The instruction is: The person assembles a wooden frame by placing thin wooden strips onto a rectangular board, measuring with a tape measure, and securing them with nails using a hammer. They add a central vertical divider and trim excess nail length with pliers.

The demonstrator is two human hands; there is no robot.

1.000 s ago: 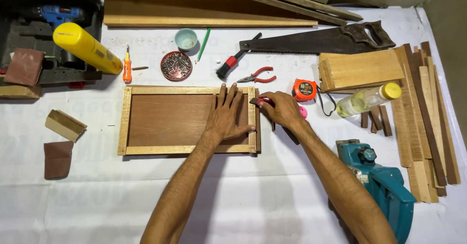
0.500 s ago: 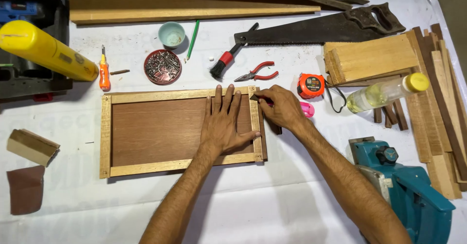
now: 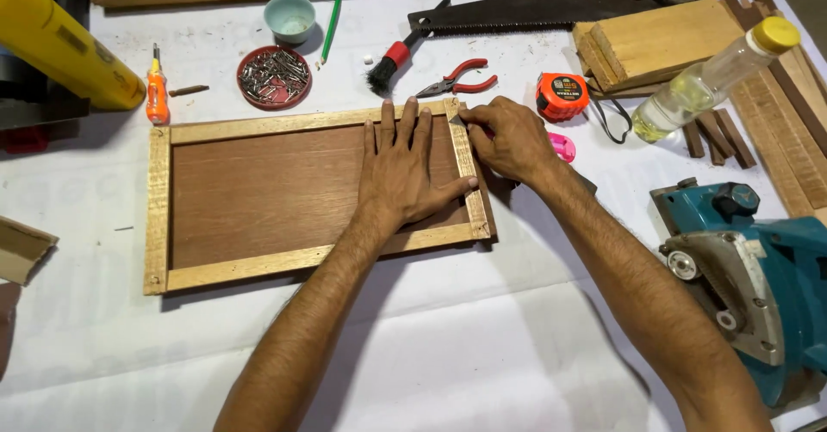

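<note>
Lying flat: wooden frame (image 3: 258, 264) with a brown panel inside, on the white-covered table (image 3: 482, 346); its long axis runs from 9 to 3 o'clock, tipped slightly up at the right end.
Frame from the hands: both hands sit at the frame's right end; most of the frame stretches away toward 9 o'clock from them.
Left hand (image 3: 401, 169): spread open and flat, palm down on the panel, fingers pointing to 12 o'clock with the tips reaching the top rail, thumb stretched toward 3 o'clock onto the right rail; pressing, gripping nothing.
Right hand (image 3: 508, 139): curled over the frame's upper right corner, at 2 o'clock from the left hand, fingertips pinched at the corner joint; something small may be held there, but I cannot tell what.
Nearer hand: the right hand is on the corner itself; the left is just inside it on the panel.
Around, left to right: yellow can (image 3: 60, 44), orange screwdriver (image 3: 156, 87), dish of nails (image 3: 274, 77), red pliers (image 3: 457, 79), tape measure (image 3: 562, 96), clear bottle (image 3: 706, 79), blue power tool (image 3: 749, 268) at 4 o'clock.
</note>
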